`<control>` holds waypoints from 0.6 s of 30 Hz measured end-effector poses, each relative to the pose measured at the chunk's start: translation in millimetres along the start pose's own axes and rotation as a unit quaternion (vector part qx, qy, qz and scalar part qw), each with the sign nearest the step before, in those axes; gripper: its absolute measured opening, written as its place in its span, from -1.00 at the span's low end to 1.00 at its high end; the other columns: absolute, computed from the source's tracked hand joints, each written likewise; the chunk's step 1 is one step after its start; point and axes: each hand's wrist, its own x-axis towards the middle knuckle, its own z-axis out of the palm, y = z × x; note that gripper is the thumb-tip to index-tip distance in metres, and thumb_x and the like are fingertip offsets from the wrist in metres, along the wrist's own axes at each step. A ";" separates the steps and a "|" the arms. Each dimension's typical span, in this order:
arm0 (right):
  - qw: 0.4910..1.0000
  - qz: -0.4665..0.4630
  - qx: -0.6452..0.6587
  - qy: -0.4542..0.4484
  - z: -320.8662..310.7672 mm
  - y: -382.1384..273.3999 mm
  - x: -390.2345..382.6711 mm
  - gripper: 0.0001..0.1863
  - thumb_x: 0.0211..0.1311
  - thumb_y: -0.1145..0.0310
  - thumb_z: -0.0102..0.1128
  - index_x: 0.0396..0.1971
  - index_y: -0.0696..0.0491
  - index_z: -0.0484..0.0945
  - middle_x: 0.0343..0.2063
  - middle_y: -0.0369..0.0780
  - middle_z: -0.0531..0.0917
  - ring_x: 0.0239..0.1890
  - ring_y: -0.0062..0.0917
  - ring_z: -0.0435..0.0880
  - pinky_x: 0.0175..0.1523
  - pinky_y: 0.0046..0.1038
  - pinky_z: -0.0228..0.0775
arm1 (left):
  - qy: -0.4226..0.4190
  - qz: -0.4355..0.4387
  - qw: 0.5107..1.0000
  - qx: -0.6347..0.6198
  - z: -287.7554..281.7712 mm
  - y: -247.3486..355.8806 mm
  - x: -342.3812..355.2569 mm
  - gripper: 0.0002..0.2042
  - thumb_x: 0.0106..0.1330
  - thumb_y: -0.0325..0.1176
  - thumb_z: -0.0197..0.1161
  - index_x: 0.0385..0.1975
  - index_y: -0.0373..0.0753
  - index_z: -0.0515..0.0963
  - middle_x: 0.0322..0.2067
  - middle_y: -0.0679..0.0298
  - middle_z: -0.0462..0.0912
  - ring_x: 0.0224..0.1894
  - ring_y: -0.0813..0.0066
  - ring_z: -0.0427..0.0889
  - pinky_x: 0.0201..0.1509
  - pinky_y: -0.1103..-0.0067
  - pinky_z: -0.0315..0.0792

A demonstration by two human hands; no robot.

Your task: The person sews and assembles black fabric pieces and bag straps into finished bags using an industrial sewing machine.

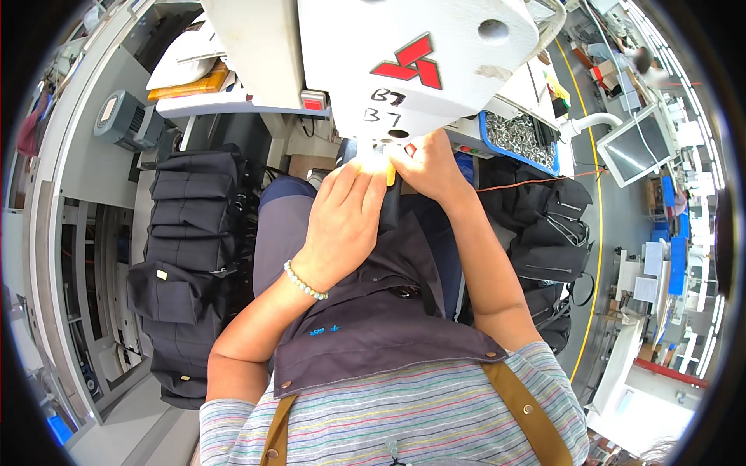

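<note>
Overhead and farthest from the body, one bulky white machine head. Beneath its lower end, one black, elongated, soft-looking piece, material uncertain, with long axis running away from the dark-aproned lap. Just beside it on the left, the left hand, with fingers straight, side by side, tips lost in glare; cannot tell whether pinching. From the right, the right hand, curled inward, with thumb and forefinger beside a narrow yellow piece; cannot tell whether gripping. Nearer to the black piece's exposed part: the left. Counted, largest first, besides the single machine head: at least five black fabric bundles at left; several black fabric bags at right, too overlapped to count; one blue rectangular tray of many silvery metal fittings; one black piece; one yellow.
</note>
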 end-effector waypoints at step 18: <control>1.000 0.008 -0.018 -0.010 -4.2 -4.2 -5.8 -0.77 0.01 0.38 0.25 -0.63 0.24 0.50 -0.58 0.00 0.55 -0.45 -0.11 0.50 -0.31 -0.22 0.34 | -0.010 0.004 0.996 -0.086 -5.1 -4.7 1.8 -0.68 0.20 -0.59 0.24 -0.02 -0.45 0.49 -0.14 -0.02 0.59 0.00 0.03 0.56 0.08 0.27 0.48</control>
